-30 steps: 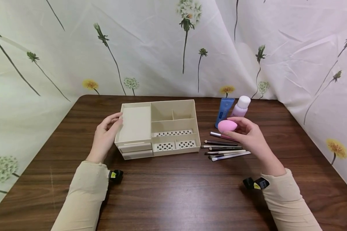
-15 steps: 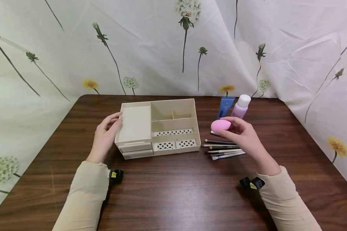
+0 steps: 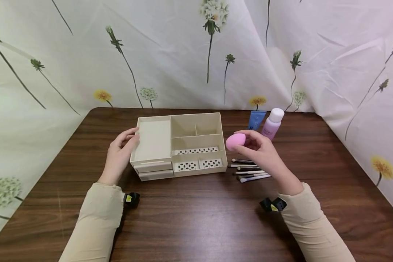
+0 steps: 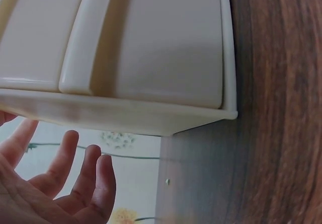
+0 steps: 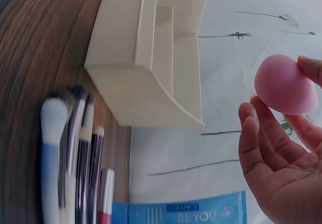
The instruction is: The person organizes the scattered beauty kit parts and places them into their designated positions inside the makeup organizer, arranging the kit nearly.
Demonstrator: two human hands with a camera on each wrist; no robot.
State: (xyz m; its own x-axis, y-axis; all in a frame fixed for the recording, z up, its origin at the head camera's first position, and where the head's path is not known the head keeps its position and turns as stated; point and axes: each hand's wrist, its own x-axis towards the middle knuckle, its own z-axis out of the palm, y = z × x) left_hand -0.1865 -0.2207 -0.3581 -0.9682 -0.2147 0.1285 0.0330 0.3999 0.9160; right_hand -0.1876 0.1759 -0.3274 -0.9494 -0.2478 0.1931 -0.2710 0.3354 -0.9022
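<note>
A pink makeup sponge is pinched between the thumb and fingers of my right hand, up above the table beside the right wall of the cream organizer. In the right wrist view the sponge shows whole at the fingertips, apart from the organizer. My left hand touches the organizer's left side with its fingertips, the fingers relaxed. The left wrist view shows the organizer's drawer fronts and the loosely bent fingers beside its side wall.
Several makeup brushes lie right of the organizer. Behind my right hand stand a blue tube and a white-capped bottle. A lip gloss tube lies by the brushes. A floral cloth hangs at the table's back edge.
My right hand has carried the sponge left, from in front of the blue tube to beside the organizer's right wall. My left hand and the organizer stay in place.
</note>
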